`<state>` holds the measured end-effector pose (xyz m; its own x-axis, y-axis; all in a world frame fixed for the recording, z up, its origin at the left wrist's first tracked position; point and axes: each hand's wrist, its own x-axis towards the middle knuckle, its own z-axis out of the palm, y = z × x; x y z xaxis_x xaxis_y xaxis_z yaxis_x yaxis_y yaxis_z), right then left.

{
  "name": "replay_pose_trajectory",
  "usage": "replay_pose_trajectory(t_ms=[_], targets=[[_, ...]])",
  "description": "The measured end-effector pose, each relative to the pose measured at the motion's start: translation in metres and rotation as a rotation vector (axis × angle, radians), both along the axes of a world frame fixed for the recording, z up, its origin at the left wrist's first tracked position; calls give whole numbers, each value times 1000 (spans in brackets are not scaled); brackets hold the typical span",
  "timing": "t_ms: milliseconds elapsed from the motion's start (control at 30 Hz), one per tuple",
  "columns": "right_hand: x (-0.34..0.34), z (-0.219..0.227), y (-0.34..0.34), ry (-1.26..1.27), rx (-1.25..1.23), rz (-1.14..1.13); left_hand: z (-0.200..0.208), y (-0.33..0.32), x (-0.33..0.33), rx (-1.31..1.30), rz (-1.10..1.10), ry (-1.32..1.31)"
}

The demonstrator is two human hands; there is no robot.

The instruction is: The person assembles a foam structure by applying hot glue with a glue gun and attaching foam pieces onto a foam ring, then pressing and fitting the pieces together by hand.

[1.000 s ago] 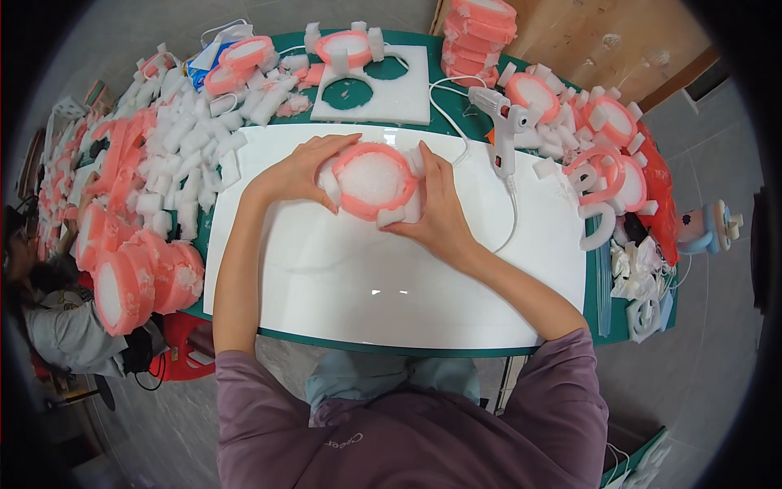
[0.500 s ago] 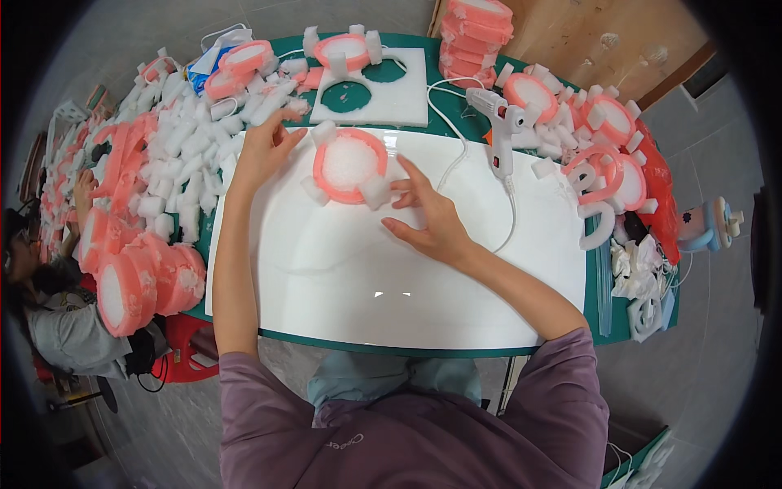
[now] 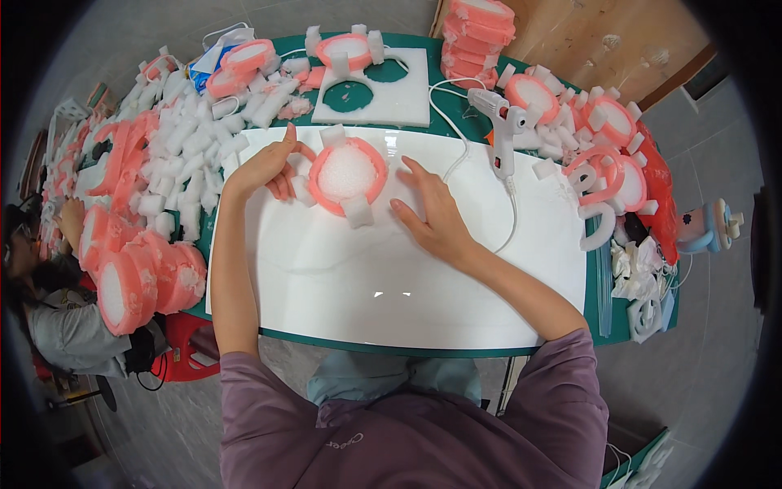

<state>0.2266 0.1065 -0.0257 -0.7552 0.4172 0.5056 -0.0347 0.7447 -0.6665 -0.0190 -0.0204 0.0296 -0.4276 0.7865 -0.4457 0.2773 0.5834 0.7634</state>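
Observation:
A round foam piece (image 3: 347,174), with a pink ring around a bumpy white middle, lies on the white board (image 3: 391,269). White foam blocks stick out from its rim, among them a lower one (image 3: 357,212). My left hand (image 3: 267,167) is beside its left edge, fingers apart and holding nothing; whether a fingertip touches the ring I cannot tell. To the right of the piece, my right hand (image 3: 433,213) hovers open, thumb and fingers spread, with a gap between it and the ring.
A white glue gun (image 3: 500,122) stands at the back right, its cord crossing the board. Behind is a white foam sheet (image 3: 391,106) with round holes. Loose white foam blocks (image 3: 191,147) and pink rings (image 3: 134,285) crowd the left, where another person (image 3: 73,334) sits.
The foam piece has turned clockwise and shifted slightly nearer. My left hand has come down beside its left edge. My right hand has drawn slightly away from the foam block.

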Motion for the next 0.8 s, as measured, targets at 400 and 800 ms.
replay_pose_trajectory(t_ms=[400, 800], targets=[[6, 20, -7, 77, 53, 404, -15, 13, 3, 425, 48, -9], [41, 71, 43, 341, 42, -255, -15, 13, 16, 403, -266, 299]])
